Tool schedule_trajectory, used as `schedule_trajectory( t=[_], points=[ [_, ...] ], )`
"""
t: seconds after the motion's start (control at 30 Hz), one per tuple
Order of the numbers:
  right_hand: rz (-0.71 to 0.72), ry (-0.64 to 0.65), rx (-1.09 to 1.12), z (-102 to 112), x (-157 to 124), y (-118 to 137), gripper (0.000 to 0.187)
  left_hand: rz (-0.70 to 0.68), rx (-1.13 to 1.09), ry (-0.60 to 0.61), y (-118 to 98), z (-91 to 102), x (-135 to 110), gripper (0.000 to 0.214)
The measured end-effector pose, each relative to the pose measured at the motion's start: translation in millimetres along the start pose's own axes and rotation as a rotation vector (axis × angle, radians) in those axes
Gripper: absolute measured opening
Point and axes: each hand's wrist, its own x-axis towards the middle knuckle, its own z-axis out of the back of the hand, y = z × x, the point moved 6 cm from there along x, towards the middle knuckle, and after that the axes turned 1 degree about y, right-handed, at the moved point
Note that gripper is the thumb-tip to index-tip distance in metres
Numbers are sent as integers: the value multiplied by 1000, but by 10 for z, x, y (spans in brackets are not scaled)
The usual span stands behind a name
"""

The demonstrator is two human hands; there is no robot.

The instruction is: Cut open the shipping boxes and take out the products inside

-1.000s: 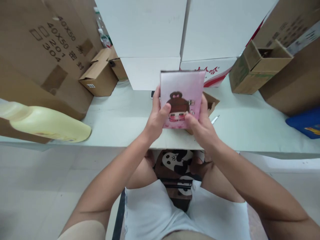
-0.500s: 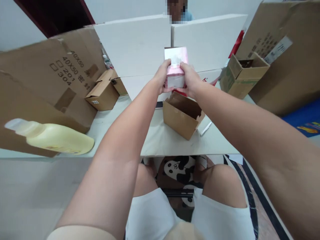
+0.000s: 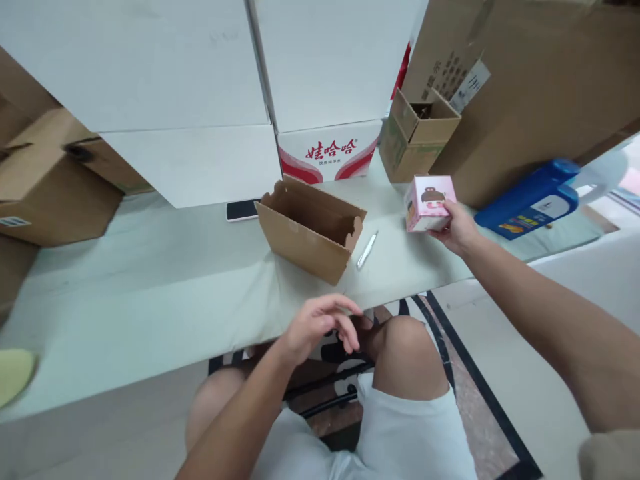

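Note:
A small pink and white box [image 3: 429, 200] with a cartoon figure on it is gripped at its right side by my right hand [image 3: 456, 228], at the right part of the table. My left hand [image 3: 320, 325] hovers by the table's front edge, fingers loosely apart and nothing in them. Between the hands and the white panels stands an open brown cardboard box [image 3: 305, 241], its inside dark. Just right of that carton lies a slim white pen-like object [image 3: 367, 251].
A phone [image 3: 242, 210] lies behind the carton. White boxes [image 3: 330, 152] form a wall at the back. On the right are a small open carton [image 3: 417, 137], a blue bottle [image 3: 530, 200] and a large cardboard sheet. Another carton [image 3: 55, 180] stands left; a yellow bottle [image 3: 15, 375] shows partly.
My right hand has carried the pink box from the centre to the right side of the table. My left hand has let go and come back toward my lap. The view has turned right and down.

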Motion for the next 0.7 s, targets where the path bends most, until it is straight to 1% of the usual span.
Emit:
schedule_trajectory(
  t=[0.07, 0.13, 0.2, 0.3, 0.4, 0.5, 0.57, 0.7],
  points=[
    [-29, -77, -141, 128, 191, -158, 28, 159, -12, 102, 353, -86, 162, 58],
    [-31, -154, -255, 217, 333, -197, 23, 276, -17, 189, 615, -134, 286, 51],
    [-41, -223, -371, 296, 441, -172, 22, 373, -27, 259, 815, -134, 339, 40],
    [-89, -268, -523, 382, 574, -116, 33, 472, 25, 280, 1024, -38, 342, 30],
    [-141, -262, -596, 373, 707, -90, 46, 512, 110, 275, 1113, 44, 356, 27],
    [-160, -252, -581, 251, 864, -51, 52, 538, 101, 329, 1102, 3, 377, 26],
    [-161, -254, -558, 136, 979, 1, 52, 544, 85, 342, 1062, -30, 384, 26],
    [-139, -249, -537, -87, 1208, 136, 48, 535, 40, 300, 985, -24, 360, 29]
  ],
)
